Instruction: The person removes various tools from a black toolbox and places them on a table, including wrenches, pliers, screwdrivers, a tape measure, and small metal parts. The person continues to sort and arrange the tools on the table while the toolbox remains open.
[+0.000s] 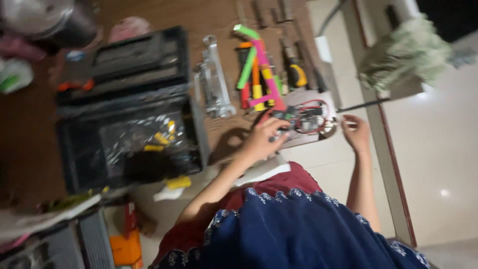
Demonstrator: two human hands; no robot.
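Matt black plastic toolbox (pixel 74 149), shiny metal clamp (pixel 215 82), brown wooden board (pixel 199 17), glossy pale floor tiles (pixel 438 144)

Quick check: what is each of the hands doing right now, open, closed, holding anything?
Left hand: fingers curled on the wired circuit assembly; grip unclear through blur.
Right hand: at the assembly's far edge, partly curled; holding cannot be told.

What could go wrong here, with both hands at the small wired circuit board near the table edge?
The small circuit board with red and black wires lies close to the brown table's edge; a nudge from the left hand might push it off. The right hand could snag the loose wires. The frame is blurred, so grip is unclear.
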